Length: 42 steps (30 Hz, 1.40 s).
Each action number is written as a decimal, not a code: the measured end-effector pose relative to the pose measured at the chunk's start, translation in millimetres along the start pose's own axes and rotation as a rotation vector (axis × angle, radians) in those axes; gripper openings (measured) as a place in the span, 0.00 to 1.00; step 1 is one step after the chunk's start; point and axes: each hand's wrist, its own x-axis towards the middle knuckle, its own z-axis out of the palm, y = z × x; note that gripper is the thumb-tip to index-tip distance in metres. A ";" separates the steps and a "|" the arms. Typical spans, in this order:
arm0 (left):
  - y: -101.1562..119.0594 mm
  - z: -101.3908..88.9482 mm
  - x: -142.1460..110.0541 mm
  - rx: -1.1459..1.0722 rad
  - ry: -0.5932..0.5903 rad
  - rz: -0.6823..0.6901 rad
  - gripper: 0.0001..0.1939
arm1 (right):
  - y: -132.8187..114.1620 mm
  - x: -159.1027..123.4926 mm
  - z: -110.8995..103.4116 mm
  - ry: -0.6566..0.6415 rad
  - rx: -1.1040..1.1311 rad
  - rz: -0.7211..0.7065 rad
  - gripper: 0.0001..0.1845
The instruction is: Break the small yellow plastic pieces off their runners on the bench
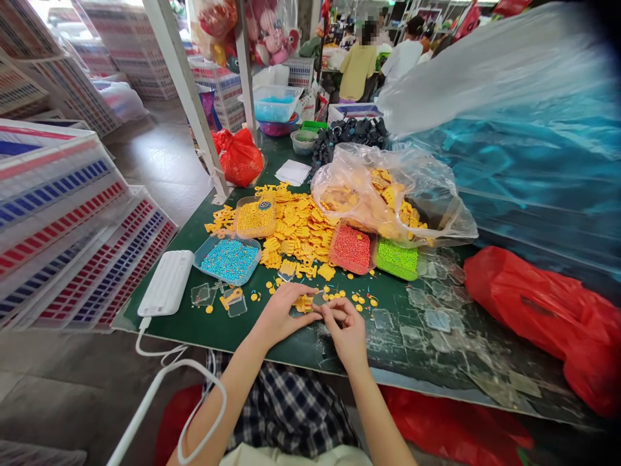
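Note:
My left hand (284, 314) and my right hand (345, 327) meet at the near edge of the dark green table (204, 323), fingers pinched together on a small yellow plastic piece (305, 303). Loose yellow bits (361, 299) lie just beyond my fingers. Behind them spreads a heap of yellow plastic parts (295, 226). Trays of blue beads (229, 259), yellow beads (255, 218), red beads (351, 247) and green beads (398, 259) ring the heap.
A clear bag of yellow parts (388, 194) lies at centre right. A white power bank (166, 283) with a cable lies left. Small clear plastic squares (436, 320) cover the right side. Red bags (548, 310) and stacked crates (58, 220) flank the table. People stand far behind.

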 end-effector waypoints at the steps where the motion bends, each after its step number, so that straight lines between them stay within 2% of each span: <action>1: -0.9 -1.0 -0.1 0.005 0.005 -0.001 0.18 | 0.7 -0.2 0.1 -0.003 -0.025 -0.027 0.13; 3: -3.8 -5.1 -1.0 0.012 0.011 -0.022 0.17 | 2.4 -0.2 -0.3 0.023 -0.098 -0.101 0.11; 8: -15.4 -19.5 -4.1 0.059 -0.026 -0.193 0.19 | 8.1 2.0 -4.9 0.149 -0.300 -0.231 0.16; 11: -18.8 -21.9 -4.1 0.111 -0.123 -0.235 0.19 | 11.3 3.7 -5.8 0.133 -0.428 -0.312 0.15; 15: -17.2 -20.0 -2.5 0.161 -0.194 -0.177 0.18 | 13.0 4.4 -3.9 0.064 -0.580 -0.379 0.18; 20: -14.9 -19.4 -2.3 0.178 -0.221 -0.135 0.19 | 12.7 3.9 -2.9 0.033 -0.657 -0.380 0.19; 42: -12.6 -24.8 -3.4 0.182 -0.212 -0.186 0.21 | 13.6 3.6 0.0 0.084 -0.660 -0.354 0.16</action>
